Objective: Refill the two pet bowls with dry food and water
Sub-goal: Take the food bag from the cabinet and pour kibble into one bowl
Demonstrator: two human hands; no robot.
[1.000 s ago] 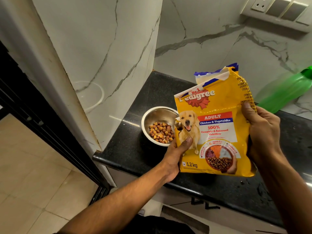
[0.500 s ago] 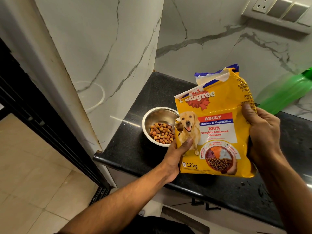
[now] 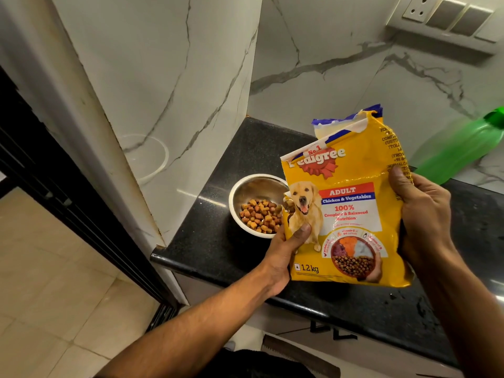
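A yellow dog food bag (image 3: 343,203) with a torn-open top is held upright above the black counter (image 3: 207,249). My left hand (image 3: 283,255) grips its lower left edge, thumb on the front. My right hand (image 3: 422,214) grips its right side. Just left of the bag, a steel bowl (image 3: 252,190) sits on the counter with brown and orange kibble (image 3: 260,215) in its bottom; the bag hides the bowl's right rim. A green plastic bottle (image 3: 461,148) leans at the right, behind the bag. Only one bowl is in view.
White marble walls close the counter's left and back sides. A switch and socket panel (image 3: 447,17) is on the back wall, top right. The counter's front edge drops to a tiled floor (image 3: 54,282) at the left, past a dark door frame.
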